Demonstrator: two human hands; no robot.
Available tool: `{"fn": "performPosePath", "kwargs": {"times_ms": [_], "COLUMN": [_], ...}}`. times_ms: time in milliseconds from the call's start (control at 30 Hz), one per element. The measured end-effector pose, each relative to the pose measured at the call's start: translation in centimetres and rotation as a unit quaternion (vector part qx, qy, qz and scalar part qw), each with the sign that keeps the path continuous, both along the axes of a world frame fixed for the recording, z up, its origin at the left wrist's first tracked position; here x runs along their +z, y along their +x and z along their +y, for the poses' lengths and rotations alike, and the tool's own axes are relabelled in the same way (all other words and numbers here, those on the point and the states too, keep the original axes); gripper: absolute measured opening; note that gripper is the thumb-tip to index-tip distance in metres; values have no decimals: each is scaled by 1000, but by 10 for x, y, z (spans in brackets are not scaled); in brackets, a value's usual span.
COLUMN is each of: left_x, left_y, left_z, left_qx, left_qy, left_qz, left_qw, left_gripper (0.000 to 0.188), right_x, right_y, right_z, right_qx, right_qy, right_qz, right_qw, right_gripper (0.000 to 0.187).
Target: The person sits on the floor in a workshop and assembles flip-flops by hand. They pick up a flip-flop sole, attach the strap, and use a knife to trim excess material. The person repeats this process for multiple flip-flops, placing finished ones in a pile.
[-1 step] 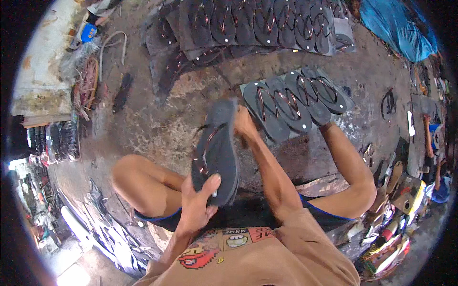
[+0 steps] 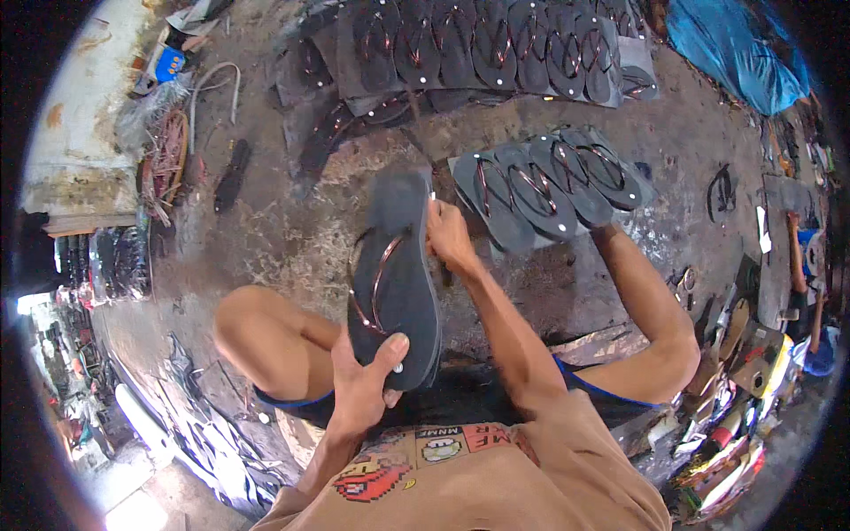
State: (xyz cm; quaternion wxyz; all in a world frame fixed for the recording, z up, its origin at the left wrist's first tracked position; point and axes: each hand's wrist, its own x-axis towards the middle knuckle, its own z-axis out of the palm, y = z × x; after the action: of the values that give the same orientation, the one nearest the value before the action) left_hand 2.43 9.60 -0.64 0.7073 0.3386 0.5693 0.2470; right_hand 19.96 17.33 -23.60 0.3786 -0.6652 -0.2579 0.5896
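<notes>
A dark grey flip-flop (image 2: 396, 288) with shiny brown straps is held in front of my body, its toe end nearest me. My left hand (image 2: 365, 379) grips that near end, thumb pressed on top close to a white dot. Layered edges show along its right side, so more than one sole may be stacked there. My right hand (image 2: 450, 234) is closed against the right edge toward the far end. A small pale tip shows above its fingers, but what they hold is mostly hidden.
Several similar flip-flops (image 2: 531, 199) lie in a row on a grey sheet at right. Rows of more flip-flops (image 2: 478, 53) lie at the far side. A blue tarp (image 2: 739, 53) is at far right, a lone dark sole (image 2: 232, 175) at left. My bent legs flank the work.
The held flip-flop has turned a little more upright and its near end has come slightly closer to me. My right hand has shifted slightly along its right edge, now showing more clearly.
</notes>
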Motion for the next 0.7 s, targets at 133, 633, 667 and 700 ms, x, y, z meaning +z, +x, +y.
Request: {"fn": "performPosePath", "kwargs": {"times_ms": [133, 633, 667, 700], "left_x": [8, 65, 62, 57], "left_y": [-4, 2, 0, -1], "left_z": [-30, 33, 32, 31], "left_qx": [-67, -127, -127, -128], "left_qy": [170, 42, 30, 17], "left_qz": [122, -128, -131, -134], "left_qw": [976, 983, 983, 983], "left_gripper": [65, 43, 44, 45], "right_x": [143, 224, 210, 199], "right_y": [3, 9, 2, -4], "right_z": [-24, -254, -278, -299], "right_qx": [-246, 16, 27, 37], "right_qy": [198, 187, 171, 154], "right_qz": [204, -236, -233, -230], "right_qw": [927, 954, 957, 960], "right_gripper": [50, 36, 36, 36]}}
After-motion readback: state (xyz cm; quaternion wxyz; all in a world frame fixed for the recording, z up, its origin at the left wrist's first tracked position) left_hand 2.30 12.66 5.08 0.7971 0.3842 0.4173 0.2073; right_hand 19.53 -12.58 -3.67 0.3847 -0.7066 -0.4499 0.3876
